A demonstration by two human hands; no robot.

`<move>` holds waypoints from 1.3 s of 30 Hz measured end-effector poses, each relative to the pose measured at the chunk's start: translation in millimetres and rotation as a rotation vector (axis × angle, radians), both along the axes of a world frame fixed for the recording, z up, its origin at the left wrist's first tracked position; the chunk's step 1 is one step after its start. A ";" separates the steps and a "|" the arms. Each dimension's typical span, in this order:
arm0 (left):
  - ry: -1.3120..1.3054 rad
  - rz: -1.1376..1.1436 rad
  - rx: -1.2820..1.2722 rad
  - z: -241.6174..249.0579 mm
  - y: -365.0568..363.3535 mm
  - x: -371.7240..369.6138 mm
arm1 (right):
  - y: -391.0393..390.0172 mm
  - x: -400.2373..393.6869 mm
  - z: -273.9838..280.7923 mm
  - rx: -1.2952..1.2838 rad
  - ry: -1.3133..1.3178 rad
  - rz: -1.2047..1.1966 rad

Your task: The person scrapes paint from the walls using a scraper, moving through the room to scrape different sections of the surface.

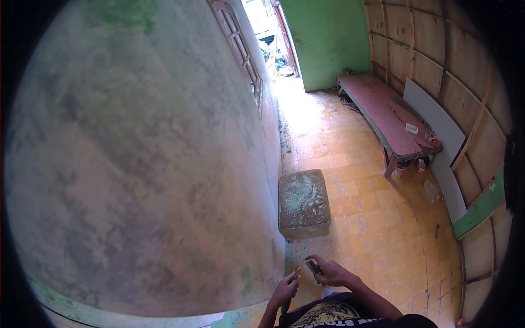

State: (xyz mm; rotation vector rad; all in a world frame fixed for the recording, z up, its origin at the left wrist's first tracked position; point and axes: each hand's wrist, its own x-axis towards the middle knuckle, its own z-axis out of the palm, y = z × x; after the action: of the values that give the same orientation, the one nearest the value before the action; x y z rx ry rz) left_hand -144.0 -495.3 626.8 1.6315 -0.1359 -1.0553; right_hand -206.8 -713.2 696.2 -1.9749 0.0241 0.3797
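Near the bottom centre, my left hand (285, 290) is closed around a thin dark tool (296, 271) whose upper end points up and whose lower end shows below the hand. Just to its right, my right hand (332, 273) grips a small dark object (313, 266) that looks like a scraper or block. The two hands are close together but apart, in front of my dark printed shirt. Beyond them on the floor stands a square cushion-like block (304, 202) strewn with pale green flakes, close to the wall.
A patchy, scraped wall (153, 164) fills the left side. On the right, a long red bench (385, 112) holds a small white item (411, 128). A grey panel (435, 117) leans behind it. Beyond the tiled floor (355, 202) is a bright doorway (276, 44).
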 end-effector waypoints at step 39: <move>0.297 0.135 0.048 -169.6 -653.8 478.9 | -657.3 372.4 -125.6 -0.284 0.188 -0.204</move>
State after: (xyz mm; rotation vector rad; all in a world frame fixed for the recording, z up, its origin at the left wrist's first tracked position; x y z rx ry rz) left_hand 334.9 -1149.0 457.2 1.4855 0.1956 -1.1894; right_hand 165.5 -1370.5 570.6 -2.1841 0.4164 0.4455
